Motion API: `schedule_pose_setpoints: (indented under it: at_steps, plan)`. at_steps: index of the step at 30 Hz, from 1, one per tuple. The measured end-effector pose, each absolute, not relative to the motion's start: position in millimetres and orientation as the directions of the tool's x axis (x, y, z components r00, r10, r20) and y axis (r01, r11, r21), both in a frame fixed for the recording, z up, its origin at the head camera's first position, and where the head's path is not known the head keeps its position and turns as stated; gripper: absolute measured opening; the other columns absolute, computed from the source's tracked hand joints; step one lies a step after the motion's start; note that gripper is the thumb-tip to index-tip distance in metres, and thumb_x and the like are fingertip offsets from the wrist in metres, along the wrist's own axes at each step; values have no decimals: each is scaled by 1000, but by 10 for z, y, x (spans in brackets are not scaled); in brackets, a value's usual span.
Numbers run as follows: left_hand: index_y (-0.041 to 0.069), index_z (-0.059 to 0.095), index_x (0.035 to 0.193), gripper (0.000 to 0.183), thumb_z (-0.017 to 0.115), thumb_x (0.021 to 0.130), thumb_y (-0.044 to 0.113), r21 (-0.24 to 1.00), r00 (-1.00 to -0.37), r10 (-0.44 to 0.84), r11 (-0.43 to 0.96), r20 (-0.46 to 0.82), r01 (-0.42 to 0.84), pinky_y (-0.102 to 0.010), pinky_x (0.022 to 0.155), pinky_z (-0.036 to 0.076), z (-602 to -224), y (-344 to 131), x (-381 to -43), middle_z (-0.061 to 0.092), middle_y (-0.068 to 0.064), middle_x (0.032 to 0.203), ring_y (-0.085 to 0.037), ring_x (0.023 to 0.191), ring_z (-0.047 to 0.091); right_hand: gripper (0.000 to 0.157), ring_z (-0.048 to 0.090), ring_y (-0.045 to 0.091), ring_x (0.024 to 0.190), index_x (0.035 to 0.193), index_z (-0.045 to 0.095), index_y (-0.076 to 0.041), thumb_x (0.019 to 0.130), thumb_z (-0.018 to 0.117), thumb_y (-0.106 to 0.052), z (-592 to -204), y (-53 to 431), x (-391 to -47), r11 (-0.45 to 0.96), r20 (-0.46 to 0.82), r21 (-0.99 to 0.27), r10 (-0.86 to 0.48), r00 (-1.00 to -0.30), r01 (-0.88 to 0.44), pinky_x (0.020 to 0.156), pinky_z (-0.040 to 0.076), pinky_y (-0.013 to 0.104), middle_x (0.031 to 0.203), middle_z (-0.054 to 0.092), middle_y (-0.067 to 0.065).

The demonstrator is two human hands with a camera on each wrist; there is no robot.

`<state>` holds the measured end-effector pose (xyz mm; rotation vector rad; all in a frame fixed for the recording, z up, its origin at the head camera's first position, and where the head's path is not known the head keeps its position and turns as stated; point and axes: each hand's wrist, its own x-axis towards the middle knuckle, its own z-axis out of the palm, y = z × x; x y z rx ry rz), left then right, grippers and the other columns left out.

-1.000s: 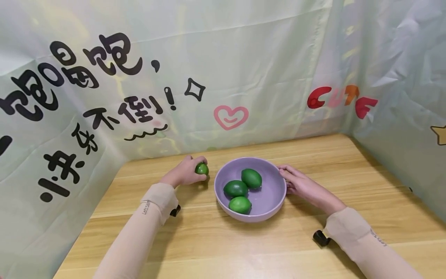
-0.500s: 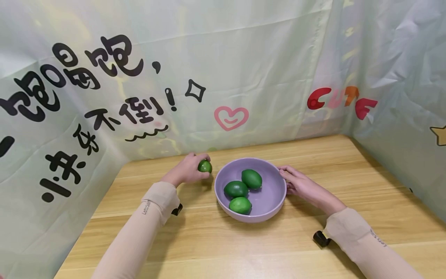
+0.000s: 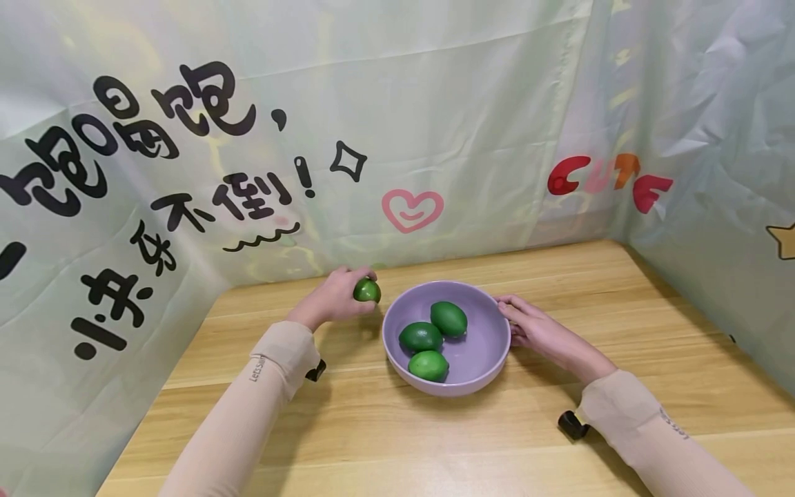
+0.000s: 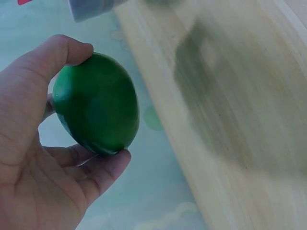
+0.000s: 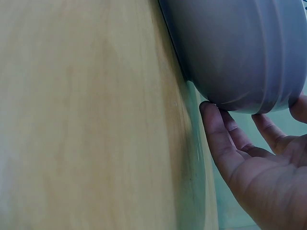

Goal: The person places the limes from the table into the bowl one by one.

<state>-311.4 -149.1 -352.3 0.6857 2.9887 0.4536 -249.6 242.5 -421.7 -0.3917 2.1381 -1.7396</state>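
Note:
My left hand (image 3: 332, 297) grips a green lime (image 3: 367, 290) just left of the purple bowl (image 3: 447, 388), raised over the table. In the left wrist view the thumb lies on one end of that lime (image 4: 98, 103) and fingertips on the other. Three more limes lie inside the bowl: a dark one (image 3: 448, 319) at the back, another dark one (image 3: 421, 337) at the left and a brighter one (image 3: 428, 366) in front. Against the bowl's right side rests my right hand (image 3: 540, 335). The right wrist view shows its fairly straight fingers touching the outer wall.
The wooden table (image 3: 459, 449) carries the bowl. A pale printed curtain (image 3: 484, 138) with lettering and a pink heart hangs along its back edge and at both sides. Each sleeve cuff has a small black device (image 3: 573, 425) under it.
The left hand and its lime have risen and shifted slightly right and back, towards the bowl's far left side. The right hand, the bowl and the limes in it stay put.

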Motion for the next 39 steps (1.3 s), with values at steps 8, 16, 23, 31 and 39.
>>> schedule_pose_setpoints:
  at_steps: [8, 16, 23, 31, 39]
  plan:
    - [17, 63, 140, 54, 77, 91, 33, 274, -893, 446, 854, 54, 443, -44, 83, 60, -3470, -1462, -3084, 62, -22, 124, -33, 107, 62, 57, 53, 43, 144, 158, 31, 5, 119, 33, -36, -4223, 2426, -2500, 209, -97, -978, -426, -900, 7, 107, 54, 33, 163, 36, 35]
    - [18, 62, 141, 53, 79, 93, 32, 261, -877, 474, 839, 79, 477, -47, 88, 61, -3378, -1399, -3039, 62, -24, 130, -35, 109, 64, 56, 55, 41, 142, 157, 30, 6, 119, 32, -35, -4231, 2431, -2499, 206, -86, -978, -436, -896, -6, 106, 54, 32, 161, 38, 36]
    - [18, 62, 140, 53, 79, 92, 31, 268, -857, 503, 815, 113, 514, -46, 88, 61, -3327, -1333, -3006, 62, -24, 129, -35, 110, 64, 55, 56, 40, 141, 157, 30, 6, 119, 32, -34, -4237, 2432, -2500, 197, -84, -980, -437, -895, -5, 105, 55, 33, 160, 39, 36]
    - [19, 62, 140, 53, 79, 92, 31, 258, -842, 529, 802, 111, 538, -45, 87, 60, -3270, -1250, -2976, 61, -22, 129, -33, 110, 62, 54, 56, 42, 141, 157, 30, 7, 119, 32, -33, -4237, 2435, -2496, 198, -81, -980, -438, -895, -9, 106, 54, 36, 160, 39, 37]
    - [21, 62, 139, 51, 80, 93, 31, 241, -821, 562, 786, 105, 569, -44, 89, 59, -3193, -1141, -2916, 61, -21, 129, -32, 112, 61, 55, 54, 45, 143, 157, 30, 7, 119, 32, -33, -4230, 2422, -2497, 204, -86, -979, -434, -897, -5, 107, 54, 36, 160, 38, 37]
